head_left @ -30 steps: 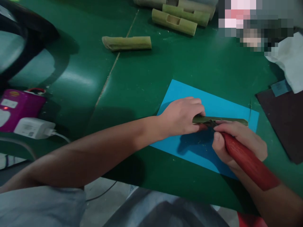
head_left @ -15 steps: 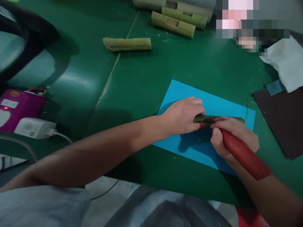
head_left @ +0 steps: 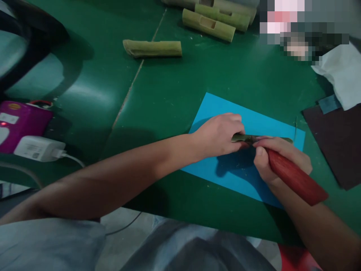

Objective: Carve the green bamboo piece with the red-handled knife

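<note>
Though the purple plastic box at left carries yellow and white labels, print's too small to read. White plastic charger just beside it. Notched greenish bamboo tubes on far side of green desk. Left hand curled tight on slim green bamboo piece, above flat blue sheet; right hand closed around red-handled knife, blade at the bamboo.

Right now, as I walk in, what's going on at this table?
A person's left hand grips one end of a slim green strip, while the right hand holds a red-handled tool with its tip at the strip. Both hands are over a blue sheet on the green table. Farther off lies a notched tube.
</note>
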### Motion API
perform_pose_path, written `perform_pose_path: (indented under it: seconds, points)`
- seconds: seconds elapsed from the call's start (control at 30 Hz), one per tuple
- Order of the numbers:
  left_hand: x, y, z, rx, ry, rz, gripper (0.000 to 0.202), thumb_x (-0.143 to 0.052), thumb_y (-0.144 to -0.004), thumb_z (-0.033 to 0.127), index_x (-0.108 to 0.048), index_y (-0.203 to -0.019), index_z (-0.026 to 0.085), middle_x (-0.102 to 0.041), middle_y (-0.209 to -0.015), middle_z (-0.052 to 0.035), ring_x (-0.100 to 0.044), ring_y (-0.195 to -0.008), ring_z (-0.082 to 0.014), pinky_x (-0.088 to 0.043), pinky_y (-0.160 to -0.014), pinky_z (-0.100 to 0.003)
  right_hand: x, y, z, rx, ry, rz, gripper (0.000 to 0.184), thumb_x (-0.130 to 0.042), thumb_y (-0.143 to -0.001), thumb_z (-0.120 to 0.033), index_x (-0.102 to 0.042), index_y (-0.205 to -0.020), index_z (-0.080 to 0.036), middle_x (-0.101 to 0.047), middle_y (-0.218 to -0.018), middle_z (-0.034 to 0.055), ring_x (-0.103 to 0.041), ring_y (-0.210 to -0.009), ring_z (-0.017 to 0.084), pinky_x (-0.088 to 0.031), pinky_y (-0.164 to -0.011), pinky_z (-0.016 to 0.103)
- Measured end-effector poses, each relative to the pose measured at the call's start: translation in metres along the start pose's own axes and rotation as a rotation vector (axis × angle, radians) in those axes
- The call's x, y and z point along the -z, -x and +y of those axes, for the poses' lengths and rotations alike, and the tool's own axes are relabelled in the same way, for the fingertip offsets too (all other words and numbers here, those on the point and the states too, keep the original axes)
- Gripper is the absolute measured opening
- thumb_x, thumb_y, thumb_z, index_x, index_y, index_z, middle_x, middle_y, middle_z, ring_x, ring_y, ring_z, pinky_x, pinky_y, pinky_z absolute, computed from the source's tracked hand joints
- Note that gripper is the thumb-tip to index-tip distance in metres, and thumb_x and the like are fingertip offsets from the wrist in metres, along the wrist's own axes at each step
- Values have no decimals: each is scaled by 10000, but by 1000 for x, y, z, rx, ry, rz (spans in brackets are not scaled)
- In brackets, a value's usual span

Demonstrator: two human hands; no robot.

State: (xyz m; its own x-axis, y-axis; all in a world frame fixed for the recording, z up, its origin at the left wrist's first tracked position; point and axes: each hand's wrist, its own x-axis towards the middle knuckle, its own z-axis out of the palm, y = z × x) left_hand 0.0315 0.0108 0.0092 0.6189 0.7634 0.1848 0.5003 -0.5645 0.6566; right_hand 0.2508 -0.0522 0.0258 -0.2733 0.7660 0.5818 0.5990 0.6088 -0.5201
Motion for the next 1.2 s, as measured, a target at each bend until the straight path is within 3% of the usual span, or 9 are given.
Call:
perform_pose_path:
  seconds: [0.23,0.53,0.87,1.2]
  points:
    - [1,11,6,-81,-236,20,248,-746,-1042,356,-824,-1145,144,-759,-1166,-129,-721,-1009,-257,-536,-781,-367,-4,-3,1,-30,-14,23,155,-769,-961,-176,-779,-1045,-305,-847,-896,4,-825,-803,229,-707,-793,399]
    - [0,4,2,-48,-161,6,244,-699,-1066,344,-845,-1106,153,-758,-1061,-104,-710,-982,-241,-542,-828,-365,-9,-1,12,-192,-58,79,56,-756,-984,-322,-811,-973,-324,-856,-894,-7,-828,-782,239,-699,-745,409]
    - [-1,2,4,-34,-196,5,237,-691,-1046,333,-832,-1038,142,-738,-1011,-108,-696,-957,-249,-521,-813,-366,-13,-10,12,-169,-42,93,64,-762,-966,-304,-791,-912,-326,-847,-831,-15,-787,-694,223,-686,-681,382]
    - [-1,-1,5,-11,-163,-11,226,-699,-1035,328,-827,-1036,142,-735,-1015,-115,-693,-978,-264,-524,-823,-380,-17,-4,18,-168,-32,140,76,-754,-966,-348,-815,-944,-309,-844,-854,-4,-799,-733,234,-682,-716,407]
